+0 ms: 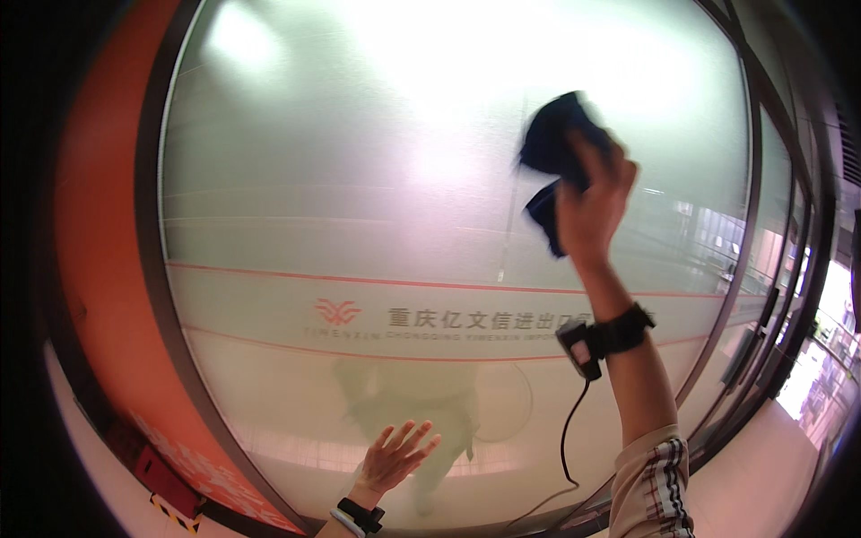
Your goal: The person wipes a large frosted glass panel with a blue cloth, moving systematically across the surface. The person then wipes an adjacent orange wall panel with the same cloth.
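Observation:
Raised high on the right, my right hand [595, 195] grips a dark blue cloth [558, 138] against a large frosted glass panel [323, 181]. One fold of the cloth hangs below my fingers, and the hand is slightly blurred. On that wrist sits a black strap with a small boxed device [580, 351], from which a thin black cable [564, 437] runs down. Lower down, my left hand [398, 457] holds nothing, its fingers spread in front of the glass. It wears a black wrist strap [360, 514] and a pale band.
Across the glass runs a printed band [464, 323] with red lines, a logo and writing. An orange wall [101, 235] borders the left, with a red box [168, 481] near the floor. Dark-framed glass doors with a handle [740, 356] stand at the right.

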Tool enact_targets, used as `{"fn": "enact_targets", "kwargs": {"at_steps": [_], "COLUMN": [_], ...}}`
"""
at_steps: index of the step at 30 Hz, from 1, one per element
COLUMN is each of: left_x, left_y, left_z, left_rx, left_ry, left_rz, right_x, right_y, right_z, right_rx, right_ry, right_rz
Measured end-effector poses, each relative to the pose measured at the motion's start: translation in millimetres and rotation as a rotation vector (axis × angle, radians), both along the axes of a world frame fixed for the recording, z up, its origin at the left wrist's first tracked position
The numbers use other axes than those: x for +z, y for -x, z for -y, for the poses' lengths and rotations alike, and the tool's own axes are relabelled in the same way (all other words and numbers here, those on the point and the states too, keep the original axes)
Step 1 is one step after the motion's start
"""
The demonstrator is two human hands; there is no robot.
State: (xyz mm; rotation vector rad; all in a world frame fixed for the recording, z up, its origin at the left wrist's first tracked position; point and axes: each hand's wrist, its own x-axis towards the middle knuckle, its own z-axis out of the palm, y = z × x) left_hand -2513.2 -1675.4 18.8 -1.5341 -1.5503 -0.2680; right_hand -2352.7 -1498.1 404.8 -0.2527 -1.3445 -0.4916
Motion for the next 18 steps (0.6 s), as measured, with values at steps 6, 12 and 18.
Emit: {"fn": "enact_targets", "kwargs": {"at_steps": [6,12,18], "left_x": [-15.8,-9.1,-15.1], "left_y": [26.9,54.5,91.2], "left_z": [39.7,83.7,127.1], "left_rx": [0.021,0.117,0.176], "left_ry": [-0.105,-0.151,-0.166], "left_rz": [0.299,0.322,0.395], "right_x": [-26.3,-57.0,28.1], "right_y": [57.0,81.4,123.2], "right_z": [43.9,86.5,100.0], "right_rx": [-0.095,0.096,0.024], "right_ry": [-0.092,-0.402,0.034], "right_rz": [0.276,0.691,-0.123]}}
